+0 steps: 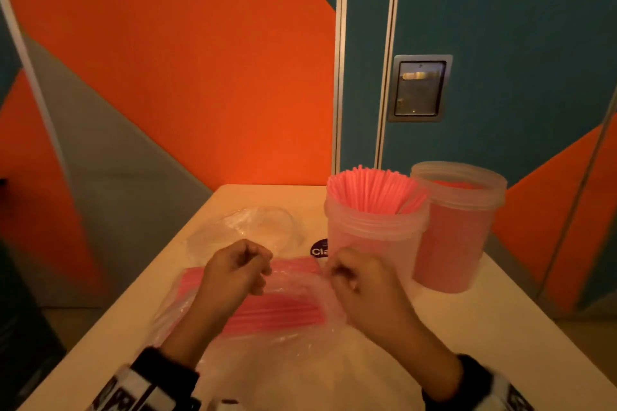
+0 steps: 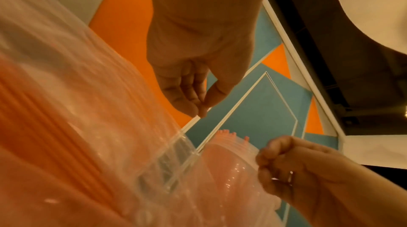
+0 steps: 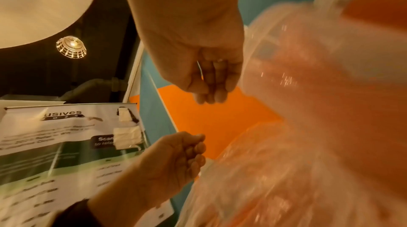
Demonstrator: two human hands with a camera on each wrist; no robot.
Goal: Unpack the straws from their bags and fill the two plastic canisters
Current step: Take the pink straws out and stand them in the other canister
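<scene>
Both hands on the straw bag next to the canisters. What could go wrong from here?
1. Both hands, left hand and right hand, pinch the top edge of the straw bag; a sudden tear could scatter the loose pink straws over the table.
2. The right hand works right beside the near canister, whose straws stand above its rim; a jerk could knock it over.
3. The empty bag nearby could get swept along.
</scene>
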